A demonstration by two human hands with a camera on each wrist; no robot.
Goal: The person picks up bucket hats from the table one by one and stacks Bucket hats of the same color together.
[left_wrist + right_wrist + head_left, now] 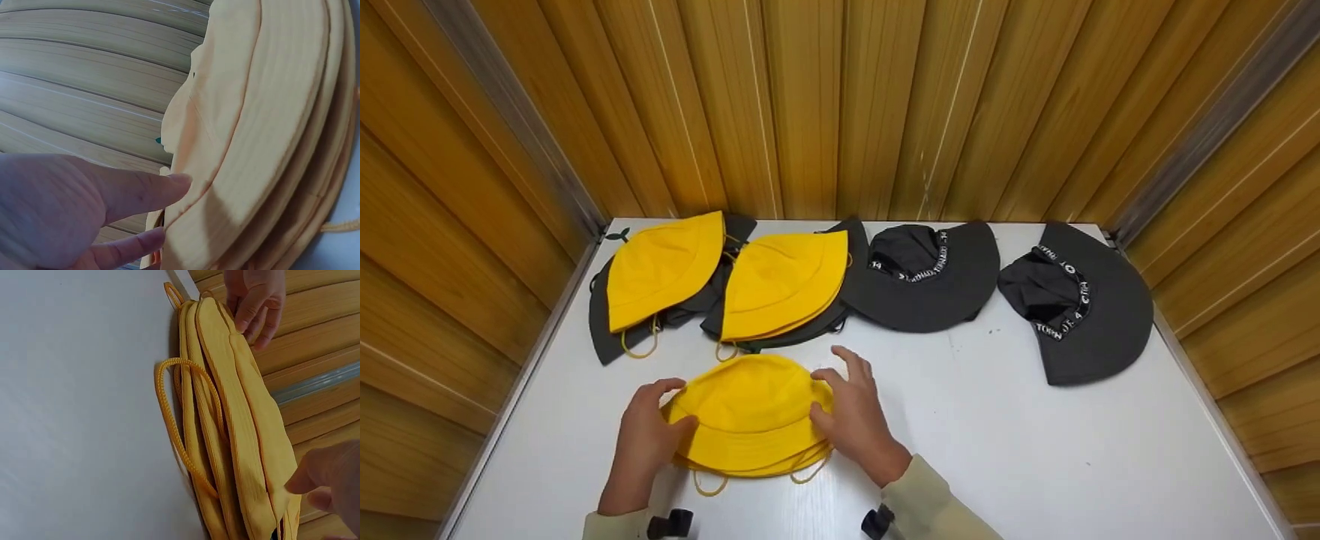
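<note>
Nearest, a stack of yellow fabric bucket hats (750, 412) was held on the front part of a smooth white table (997, 450), grasped at its left end by the left hand (649, 427) and at its right by the right hand (855, 416). Behind it, two yellow-topped hat piles (664, 274) were set side by side; farther right, two dark grey wide-brimmed fabric hats (1110, 315) were laid. All was backed by a ribbed, wood-patterned wall (810, 112).
</note>
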